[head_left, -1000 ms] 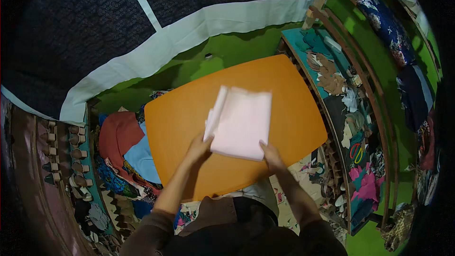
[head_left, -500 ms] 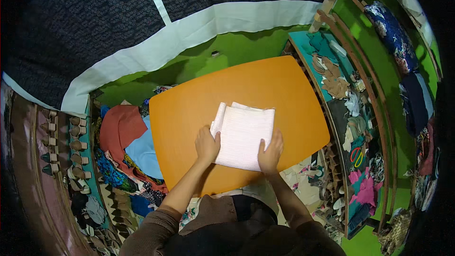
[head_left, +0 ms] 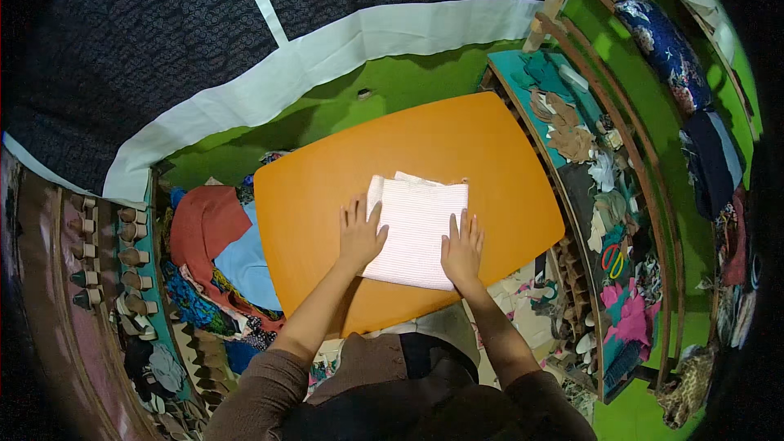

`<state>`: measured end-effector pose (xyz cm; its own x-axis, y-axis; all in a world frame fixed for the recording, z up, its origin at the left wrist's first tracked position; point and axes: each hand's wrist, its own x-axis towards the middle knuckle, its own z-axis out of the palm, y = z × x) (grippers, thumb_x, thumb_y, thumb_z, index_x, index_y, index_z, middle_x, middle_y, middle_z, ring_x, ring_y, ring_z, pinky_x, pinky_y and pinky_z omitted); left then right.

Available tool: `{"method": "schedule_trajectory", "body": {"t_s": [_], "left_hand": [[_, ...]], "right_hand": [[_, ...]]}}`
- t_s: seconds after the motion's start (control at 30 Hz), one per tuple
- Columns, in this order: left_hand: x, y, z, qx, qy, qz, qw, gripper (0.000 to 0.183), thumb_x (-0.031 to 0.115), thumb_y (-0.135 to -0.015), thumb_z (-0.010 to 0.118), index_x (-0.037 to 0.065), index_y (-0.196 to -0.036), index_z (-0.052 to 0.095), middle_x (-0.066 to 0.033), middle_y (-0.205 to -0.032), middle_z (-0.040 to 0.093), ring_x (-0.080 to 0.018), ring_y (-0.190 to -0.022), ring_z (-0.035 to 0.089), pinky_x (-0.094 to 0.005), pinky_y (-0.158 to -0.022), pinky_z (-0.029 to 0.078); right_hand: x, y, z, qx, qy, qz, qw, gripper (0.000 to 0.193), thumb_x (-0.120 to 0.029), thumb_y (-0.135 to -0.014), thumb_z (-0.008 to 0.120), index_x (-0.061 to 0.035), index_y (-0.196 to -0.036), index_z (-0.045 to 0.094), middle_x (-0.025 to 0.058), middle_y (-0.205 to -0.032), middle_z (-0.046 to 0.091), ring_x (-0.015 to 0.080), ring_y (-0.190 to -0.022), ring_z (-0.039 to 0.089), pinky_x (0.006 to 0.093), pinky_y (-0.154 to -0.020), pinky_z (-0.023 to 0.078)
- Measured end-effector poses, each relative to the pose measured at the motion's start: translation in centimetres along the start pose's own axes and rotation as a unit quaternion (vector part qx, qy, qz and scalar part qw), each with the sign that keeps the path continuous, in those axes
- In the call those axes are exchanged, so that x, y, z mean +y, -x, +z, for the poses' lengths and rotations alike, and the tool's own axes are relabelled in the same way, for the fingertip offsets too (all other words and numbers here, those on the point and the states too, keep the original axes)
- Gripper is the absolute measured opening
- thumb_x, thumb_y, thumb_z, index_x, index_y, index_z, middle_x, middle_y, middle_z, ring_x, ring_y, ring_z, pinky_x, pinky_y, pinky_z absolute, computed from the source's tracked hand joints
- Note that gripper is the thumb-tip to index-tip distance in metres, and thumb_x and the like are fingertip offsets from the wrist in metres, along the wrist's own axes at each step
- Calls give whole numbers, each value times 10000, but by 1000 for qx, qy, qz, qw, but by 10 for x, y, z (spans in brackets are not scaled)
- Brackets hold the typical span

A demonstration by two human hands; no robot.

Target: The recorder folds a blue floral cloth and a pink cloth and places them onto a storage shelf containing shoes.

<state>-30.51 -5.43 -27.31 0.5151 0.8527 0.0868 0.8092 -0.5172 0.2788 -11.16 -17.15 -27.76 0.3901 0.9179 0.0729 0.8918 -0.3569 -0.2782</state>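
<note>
A folded white-and-pink striped cloth (head_left: 415, 233) lies flat on the orange table (head_left: 490, 143), near the table's front edge. My left hand (head_left: 361, 233) rests at the cloth's left side, fingers spread, with the thumb over the cloth. On the opposite side my right hand (head_left: 463, 253) lies along the right edge, its fingers stretched out. Neither hand grips the cloth. A short flap of fabric shows past the cloth's far edge.
Left of the table is a heap of fabrics with a rust-red cloth (head_left: 204, 224) and a light blue cloth (head_left: 245, 257). A right-hand shelf holds fabric scraps and red-and-yellow-handled scissors (head_left: 612, 261). Shoes (head_left: 131, 257) stand in racks at far left.
The rolled left side of the cloth now lies flat. My left hand has moved slightly up and its fingers have spread; my right hand has shifted slightly inward.
</note>
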Motion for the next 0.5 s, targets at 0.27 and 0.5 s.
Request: {"method": "schedule_trajectory", "body": {"t_s": [0.27,0.5], "left_hand": [[3,-70,-4,-115,5,193,974,387,257,-876,444,164,-1252,456,-60,-1360,371,-264,-1271,300,-481,-1041,205],[-14,-77,10,-131,48,181,974,394,267,-890,441,101,-1248,452,-56,-1329,403,-239,-1197,377,-442,-988,280]], "right_hand": [[8,-57,-15,-145,9,-102,984,551,-234,-808,461,-50,-1317,354,97,-1396,304,284,-1317,205,548,-1052,102],[26,-81,-23,-234,-30,-51,970,648,-335,-741,534,-77,-1310,363,94,-1389,314,264,-1292,260,548,-1058,84]]}}
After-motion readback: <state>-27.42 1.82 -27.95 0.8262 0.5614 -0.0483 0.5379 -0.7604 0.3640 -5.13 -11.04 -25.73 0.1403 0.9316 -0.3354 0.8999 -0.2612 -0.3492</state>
